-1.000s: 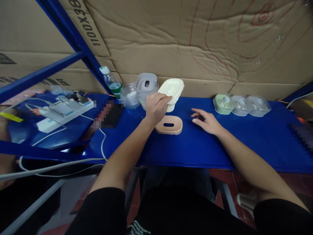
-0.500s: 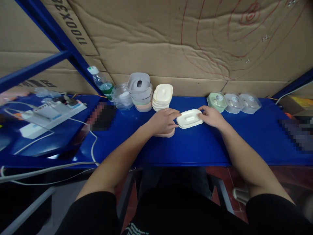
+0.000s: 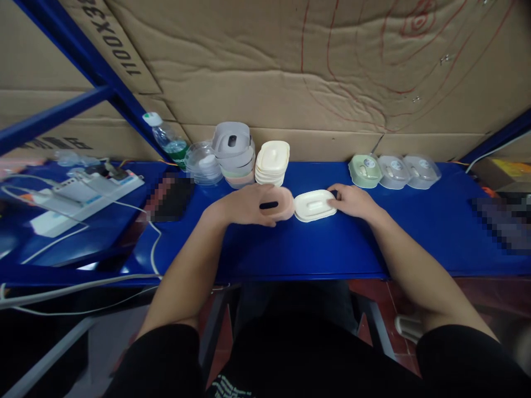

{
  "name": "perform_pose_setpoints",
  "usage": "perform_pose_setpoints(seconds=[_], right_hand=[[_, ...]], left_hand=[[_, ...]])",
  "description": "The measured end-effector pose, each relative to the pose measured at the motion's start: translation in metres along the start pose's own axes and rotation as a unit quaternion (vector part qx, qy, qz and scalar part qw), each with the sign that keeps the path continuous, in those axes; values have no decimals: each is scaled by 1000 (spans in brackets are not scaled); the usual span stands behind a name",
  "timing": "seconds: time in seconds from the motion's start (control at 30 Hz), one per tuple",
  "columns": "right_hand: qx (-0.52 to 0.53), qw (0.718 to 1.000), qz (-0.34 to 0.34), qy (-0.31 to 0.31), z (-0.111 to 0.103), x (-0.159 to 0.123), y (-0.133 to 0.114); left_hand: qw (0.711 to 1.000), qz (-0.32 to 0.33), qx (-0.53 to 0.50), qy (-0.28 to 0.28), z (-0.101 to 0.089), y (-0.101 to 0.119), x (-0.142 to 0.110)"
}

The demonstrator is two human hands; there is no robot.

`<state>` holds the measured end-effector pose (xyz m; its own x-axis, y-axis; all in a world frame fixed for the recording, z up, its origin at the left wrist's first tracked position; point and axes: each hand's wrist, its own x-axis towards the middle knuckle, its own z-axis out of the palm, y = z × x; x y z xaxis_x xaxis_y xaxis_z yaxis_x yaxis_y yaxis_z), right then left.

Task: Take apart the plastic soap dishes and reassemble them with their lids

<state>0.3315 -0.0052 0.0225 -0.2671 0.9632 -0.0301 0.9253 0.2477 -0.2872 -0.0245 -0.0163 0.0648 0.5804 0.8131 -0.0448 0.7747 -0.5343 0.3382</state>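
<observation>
Left hand (image 3: 249, 204) closed around one end of a slotted pink lid (image 3: 285, 203), right hand (image 3: 352, 200) pinching the far end of a cream tray (image 3: 313, 205), a person works at a blue counter (image 3: 298, 249). The hands stand apart, with the two pieces between them; the pink lid and the cream tray sit so close that whether they touch is hard to tell.

Half a second earlier, both hands are at the cream tray, and the left hand largely covers the pink lid. Now the left hand has shifted to the pink lid, leaving the tray to the right hand alone. A full second back, the left hand has the tray up near the stack of cream trays (image 3: 272, 160), the pink lid lies untouched on the counter, and the right hand hangs free.

Behind them, the stack keeps its place beside a pile of grey tubs (image 3: 232, 146), clear lids (image 3: 203, 163) and a water bottle (image 3: 168, 142). To the right, a green box (image 3: 365, 171) and two grey boxes (image 3: 392, 172) stay lined up before the cardboard wall (image 3: 232, 61).
</observation>
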Motion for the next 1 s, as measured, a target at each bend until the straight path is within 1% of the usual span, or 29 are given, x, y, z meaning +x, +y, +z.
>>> perform_pose_setpoints(seconds=[0.07, 0.1, 0.17, 0.2, 0.27, 0.33, 0.37, 0.43, 0.5, 0.57, 0.67, 0.73, 0.83, 0.93, 1.0], right_hand=[[60, 998, -19, -15, 2, 0, -2], [104, 994, -32, -22, 3, 1, -3], [186, 981, -49, -20, 6, 1, -6], [211, 976, -48, -3, 6, 1, -7], [222, 973, -41, 49, 7, 1, -8], [206, 975, -42, 76, 6, 0, -9], [198, 976, -48, 76, 5, 0, -10], [186, 979, -66, 55, 4, -1, -12], [183, 980, -79, 25, 4, -2, -15], [185, 979, -83, 8, 6, -2, -17], [188, 979, -81, 18, 9, -2, -17], [186, 979, -86, 25, 11, -2, -16], [182, 978, -103, 8, 12, -2, -16], [151, 983, -103, -9, 11, -3, -17], [133, 986, -102, -10, 11, -2, -17]], left_hand=[[999, -19, -15, 25, 2, 8, 2], [999, -31, -11, 36, 6, 12, 5], [997, -33, 7, 72, 24, 22, 12], [995, -25, 19, 97, 36, 26, 17], [986, -5, 38, 160, 62, 33, 27], [980, 2, 29, 197, 84, 37, 36], [977, 2, 21, 214, 91, 38, 40], [973, 0, 9, 229, 98, 41, 45], [976, 6, 11, 216, 97, 43, 46], [984, 18, 17, 178, 92, 44, 44], [992, 36, 23, 117, 85, 39, 38], [994, 51, 34, 91, 82, 34, 36], [993, 67, 55, 80, 81, 30, 37], [994, 48, 62, 77, 85, 32, 40], [993, 36, 60, 97, 87, 34, 42]])
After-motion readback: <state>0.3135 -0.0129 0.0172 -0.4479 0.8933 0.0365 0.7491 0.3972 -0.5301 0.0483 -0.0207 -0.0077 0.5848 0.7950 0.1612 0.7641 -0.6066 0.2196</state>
